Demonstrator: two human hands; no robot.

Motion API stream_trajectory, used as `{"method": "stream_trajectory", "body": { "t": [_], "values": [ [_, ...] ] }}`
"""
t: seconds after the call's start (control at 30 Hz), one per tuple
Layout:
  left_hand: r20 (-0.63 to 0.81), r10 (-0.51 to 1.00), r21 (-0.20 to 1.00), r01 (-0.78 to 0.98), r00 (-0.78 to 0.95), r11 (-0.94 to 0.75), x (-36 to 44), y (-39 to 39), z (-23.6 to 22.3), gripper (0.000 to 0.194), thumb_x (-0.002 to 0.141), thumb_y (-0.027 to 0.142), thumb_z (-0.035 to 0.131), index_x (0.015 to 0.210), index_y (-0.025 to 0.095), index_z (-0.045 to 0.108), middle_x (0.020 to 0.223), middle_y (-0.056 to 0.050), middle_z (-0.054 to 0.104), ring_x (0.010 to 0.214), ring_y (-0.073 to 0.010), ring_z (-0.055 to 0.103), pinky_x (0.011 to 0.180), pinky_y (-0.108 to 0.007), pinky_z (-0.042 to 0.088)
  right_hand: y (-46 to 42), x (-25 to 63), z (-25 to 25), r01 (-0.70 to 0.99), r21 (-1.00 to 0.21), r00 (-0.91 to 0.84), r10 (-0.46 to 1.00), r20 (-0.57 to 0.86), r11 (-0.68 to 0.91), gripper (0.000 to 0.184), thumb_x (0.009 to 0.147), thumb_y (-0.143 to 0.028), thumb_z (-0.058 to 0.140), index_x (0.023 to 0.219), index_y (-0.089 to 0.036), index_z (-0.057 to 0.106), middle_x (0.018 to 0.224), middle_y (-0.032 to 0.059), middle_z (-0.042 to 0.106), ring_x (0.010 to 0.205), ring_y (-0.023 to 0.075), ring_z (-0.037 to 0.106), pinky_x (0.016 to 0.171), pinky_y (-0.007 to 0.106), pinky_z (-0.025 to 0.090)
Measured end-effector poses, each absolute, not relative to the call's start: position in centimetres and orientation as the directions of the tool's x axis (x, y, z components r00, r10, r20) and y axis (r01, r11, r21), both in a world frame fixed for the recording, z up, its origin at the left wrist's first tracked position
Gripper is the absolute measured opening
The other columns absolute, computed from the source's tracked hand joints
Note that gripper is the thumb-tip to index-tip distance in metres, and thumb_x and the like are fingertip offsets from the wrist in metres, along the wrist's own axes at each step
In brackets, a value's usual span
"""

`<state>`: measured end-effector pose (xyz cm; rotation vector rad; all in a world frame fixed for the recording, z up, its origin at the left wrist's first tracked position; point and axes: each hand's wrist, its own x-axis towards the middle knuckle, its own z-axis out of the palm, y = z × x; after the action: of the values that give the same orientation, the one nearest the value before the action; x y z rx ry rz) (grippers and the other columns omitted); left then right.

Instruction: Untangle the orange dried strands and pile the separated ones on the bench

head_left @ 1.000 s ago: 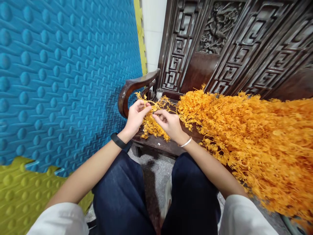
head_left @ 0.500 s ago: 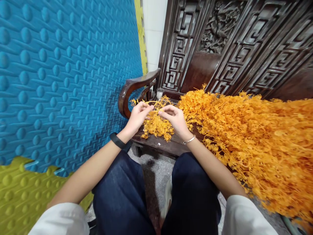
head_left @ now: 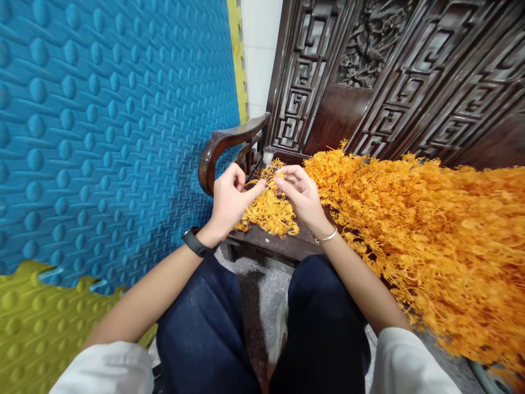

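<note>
My left hand [head_left: 232, 200] is over the left end of the dark wooden seat, its fingers curled and its thumb stretched toward the right hand. A thin orange plastic sprig [head_left: 253, 181] runs into the curl of its fingers, which partly hide it. My right hand [head_left: 301, 196] faces it, with thumb and fingertips pinched on a small orange plastic piece [head_left: 279, 175]. The two hands are slightly apart. Below and behind them lies a small heap of orange plastic sprigs [head_left: 270, 213] with frilly tips.
A large pile of orange sprigs [head_left: 430, 230] covers the right side of the wooden bench [head_left: 287, 246]. A curved armrest [head_left: 229, 141] rises at the left, near a small whitish cup [head_left: 268, 156]. Blue foam matting [head_left: 123, 109] stands left; a carved backrest [head_left: 340, 117] is behind.
My left hand has come nearer, its thumb now stretched away from its fingers. My right hand has shifted slightly right, and the stem arching between the hands shows less.
</note>
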<state>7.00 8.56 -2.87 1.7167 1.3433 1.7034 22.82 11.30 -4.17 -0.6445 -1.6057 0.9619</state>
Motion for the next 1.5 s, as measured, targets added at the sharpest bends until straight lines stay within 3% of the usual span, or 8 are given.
{"method": "stream_trajectory", "body": {
  "t": [0.1,0.2,0.4,0.6,0.8,0.97,1.13,1.5],
  "values": [
    [0.621,0.764,0.772,0.307,-0.178,-0.556,6.8,8.5,-2.6,0.028,0.064,0.016,0.07,0.085,0.02,0.053,0.086,0.001,0.056,0.082,-0.0129,0.054,0.074,-0.024,0.041,11.2,22.9,-4.1,-0.081,-0.869,-0.288,0.823,0.49,0.489,0.021,0.082,-0.038,0.059,0.099,-0.026,0.054,0.1,0.0028,0.06,0.085,0.0145,0.06,0.073,0.029,0.055],
    [0.611,0.79,0.77,0.199,0.039,-0.606,6.8,8.6,-2.5,0.026,0.07,0.01,0.057,0.094,0.019,0.058,0.103,-0.003,0.062,0.103,-0.017,0.055,0.093,-0.029,0.039,11.0,23.0,-4.1,-0.062,-0.882,-0.325,0.826,0.461,0.467,0.024,0.081,-0.038,0.061,0.1,-0.025,0.055,0.097,0.0027,0.061,0.084,0.0146,0.061,0.075,0.031,0.055],
    [0.404,0.907,0.911,0.043,0.115,-0.411,7.0,8.8,-2.5,0.015,0.076,0.031,0.062,0.078,0.016,0.06,0.073,0.0,0.062,0.071,-0.0118,0.059,0.069,-0.023,0.046,10.9,23.2,-3.7,-0.099,-0.883,-0.404,0.792,0.458,0.46,0.031,0.075,-0.035,0.07,0.101,-0.024,0.057,0.097,0.0018,0.063,0.094,0.0154,0.062,0.086,0.031,0.053],
    [0.101,0.917,0.955,0.219,0.387,-0.198,6.3,8.6,-2.3,0.023,0.07,0.033,0.069,0.068,0.013,0.058,0.05,0.004,0.053,0.043,-0.0076,0.053,0.044,-0.018,0.037,11.3,24.0,-3.4,-0.097,-0.879,-0.413,0.784,0.463,0.468,0.03,0.075,-0.033,0.071,0.1,-0.021,0.061,0.087,0.0004,0.065,0.08,0.0125,0.062,0.078,0.029,0.051],
    [-0.049,0.908,0.948,0.307,0.417,-0.089,6.0,8.4,-2.2,0.016,0.071,0.025,0.067,0.078,0.012,0.065,0.045,0.006,0.053,0.036,-0.008,0.052,0.038,-0.017,0.036,11.3,24.0,-3.6,-0.055,-0.876,-0.424,0.783,0.455,0.48,0.03,0.075,-0.032,0.071,0.099,-0.019,0.06,0.079,-0.0009,0.064,0.072,0.0118,0.06,0.07,0.028,0.049],
    [-0.025,0.897,0.942,0.311,0.441,-0.127,6.3,8.7,-2.7,0.019,0.077,0.03,0.061,0.075,0.012,0.066,0.046,0.004,0.056,0.034,-0.0073,0.051,0.038,-0.018,0.036,11.6,24.3,-3.6,0.026,-0.84,-0.383,0.781,0.492,0.542,0.029,0.076,-0.033,0.07,0.098,-0.02,0.058,0.079,-0.0011,0.061,0.07,0.0117,0.058,0.066,0.027,0.047],
    [-0.005,0.898,0.94,0.308,0.44,-0.145,6.7,8.8,-3.0,0.034,0.084,0.036,0.05,0.057,0.015,0.052,0.041,0.005,0.048,0.034,-0.0083,0.053,0.039,-0.018,0.035,12.2,24.8,-3.8,0.108,-0.762,-0.355,0.741,0.57,0.639,0.027,0.078,-0.032,0.068,0.098,-0.02,0.054,0.081,-0.0006,0.061,0.071,0.0116,0.058,0.063,0.026,0.046],
    [0.016,0.919,0.955,0.265,0.393,-0.13,7.0,8.4,-2.6,0.035,0.082,0.031,0.051,0.051,0.016,0.046,0.04,0.007,0.041,0.033,-0.0082,0.051,0.038,-0.019,0.036,11.2,24.1,-4.6,0.388,-0.41,-0.287,0.531,0.798,0.825,0.019,0.087,-0.015,0.05,0.105,-0.022,0.047,0.089,0.0026,0.059,0.081,0.0158,0.061,0.074,0.034,0.055]
  ]
}}
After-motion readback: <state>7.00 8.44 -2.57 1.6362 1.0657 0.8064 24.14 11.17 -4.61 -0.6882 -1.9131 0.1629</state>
